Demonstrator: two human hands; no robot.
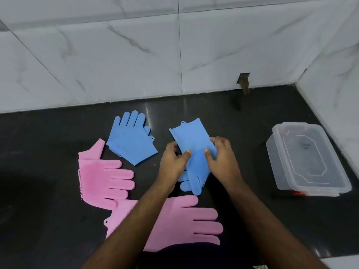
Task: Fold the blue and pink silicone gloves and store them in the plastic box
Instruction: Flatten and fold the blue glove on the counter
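Observation:
A blue silicone glove (192, 140) lies in the middle of the black counter, cuff away from me, fingers toward me. My left hand (172, 162) pinches its left edge and my right hand (221, 158) pinches its right edge, thumbs on top. A second blue glove (130, 140) lies flat to the left, fingers pointing away, its cuff folded over. One pink glove (101, 177) lies at the left, bristled palm up. Another pink glove (184, 220) lies near me, partly under my left forearm. The clear plastic box (279, 167) stands at the right, open.
The black counter (242, 220) ends at white marble-tile walls behind and on the right. A small hole in the back wall (243, 80) sits above the counter. A lid appears to lie under the box.

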